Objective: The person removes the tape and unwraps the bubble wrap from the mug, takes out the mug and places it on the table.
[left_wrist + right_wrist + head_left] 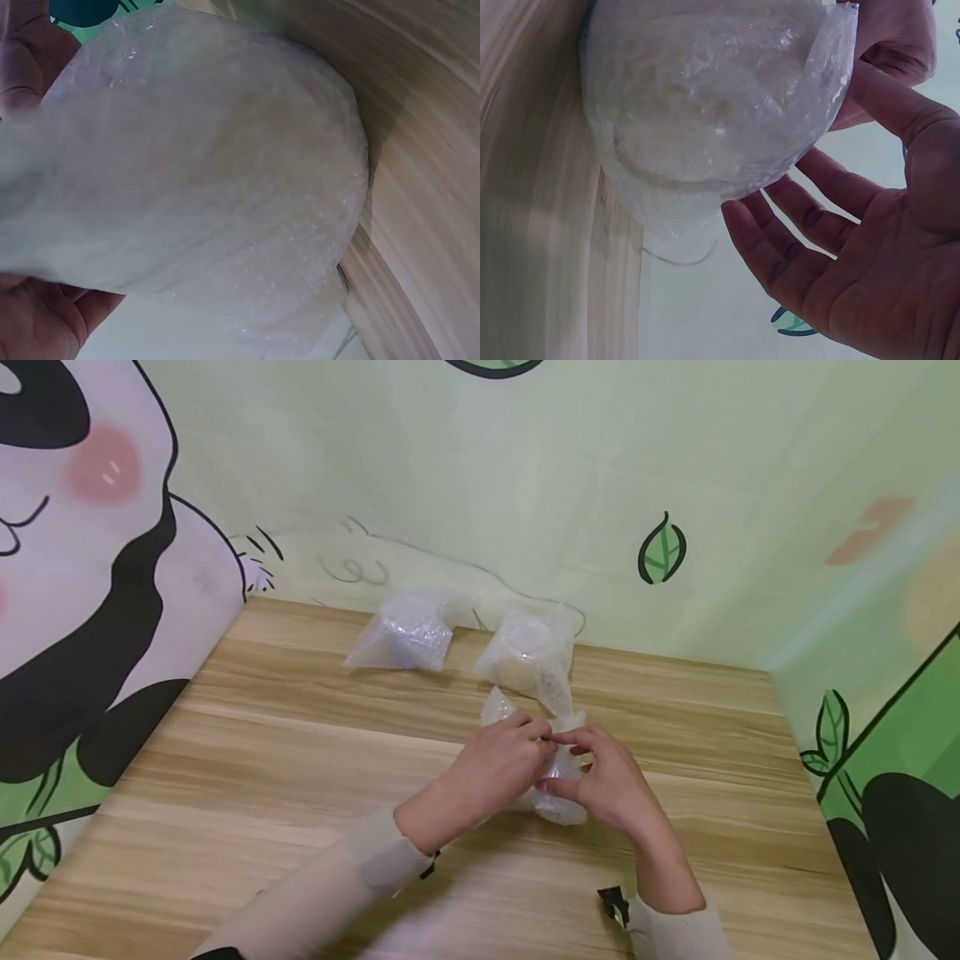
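A round bundle in clear bubble wrap (561, 810) stands on the wooden table in front of me; its contents are blurred by the wrap. My left hand (501, 762) grips the top of the wrap with curled fingers. From the other side, my right hand (617, 787) pinches the wrap's edge between thumb and index finger, its fingertips close to the left hand's. In the right wrist view, the other right-hand fingers (780, 255) lie loosely bent beside the plastic. The bundle (247, 165) fills most of the left wrist view and hides part of both hands.
Two more bubble-wrapped bundles stand near the table's back edge: one with something bluish inside (408, 639) at the left, one with something pale yellowish (525, 656) just behind my hands. A printed green wall cloth (465, 468) borders the wooden table (300, 793).
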The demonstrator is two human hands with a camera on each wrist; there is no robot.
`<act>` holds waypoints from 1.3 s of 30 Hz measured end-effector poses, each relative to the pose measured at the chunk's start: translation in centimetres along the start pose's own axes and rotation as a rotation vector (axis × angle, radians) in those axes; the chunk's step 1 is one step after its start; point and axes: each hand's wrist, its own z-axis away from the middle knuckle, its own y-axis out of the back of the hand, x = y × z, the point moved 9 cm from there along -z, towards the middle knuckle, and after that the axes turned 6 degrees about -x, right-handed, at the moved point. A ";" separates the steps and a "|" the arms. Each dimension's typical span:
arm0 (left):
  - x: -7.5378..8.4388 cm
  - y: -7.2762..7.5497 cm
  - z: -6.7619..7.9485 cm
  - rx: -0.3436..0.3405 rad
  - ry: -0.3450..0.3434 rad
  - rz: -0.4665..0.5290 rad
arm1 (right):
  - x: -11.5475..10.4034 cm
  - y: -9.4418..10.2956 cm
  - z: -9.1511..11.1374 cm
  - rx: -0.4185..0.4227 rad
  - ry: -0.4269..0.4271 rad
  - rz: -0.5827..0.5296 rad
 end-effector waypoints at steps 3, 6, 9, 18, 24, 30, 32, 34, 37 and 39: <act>0.0 -0.2 -0.1 -0.011 0.003 -0.002 | 0.3 0.0 0.1 -0.017 0.037 -0.048; 0.0 -0.2 -0.2 -0.001 0.001 -0.025 | 0.4 -0.1 0.1 -0.040 0.073 -0.110; 0.1 -0.3 -0.1 0.025 -0.006 -0.053 | 0.6 0.0 0.0 -0.049 0.081 -0.143; 0.2 -0.2 0.0 0.061 -0.028 -0.083 | 1.0 -0.1 -0.1 -0.025 0.004 -0.132; 0.4 -0.2 0.0 0.065 -0.035 -0.095 | 1.0 -0.1 -0.1 -0.008 -0.002 -0.121; 0.2 -0.1 0.0 0.072 -0.018 -0.078 | 1.0 -0.1 -0.1 0.003 -0.005 -0.115; 0.1 -0.1 0.0 0.070 -0.004 -0.066 | 1.0 -0.2 -0.1 0.003 -0.005 -0.113; 0.0 -0.1 0.0 0.065 0.010 -0.046 | 1.0 -0.2 -0.1 0.002 -0.005 -0.115; -0.2 -0.2 0.0 0.056 0.031 -0.005 | 1.0 -0.2 -0.1 0.001 -0.006 -0.112; -0.3 -0.2 -0.1 0.051 0.044 0.032 | 1.0 -0.2 -0.1 0.000 -0.010 -0.108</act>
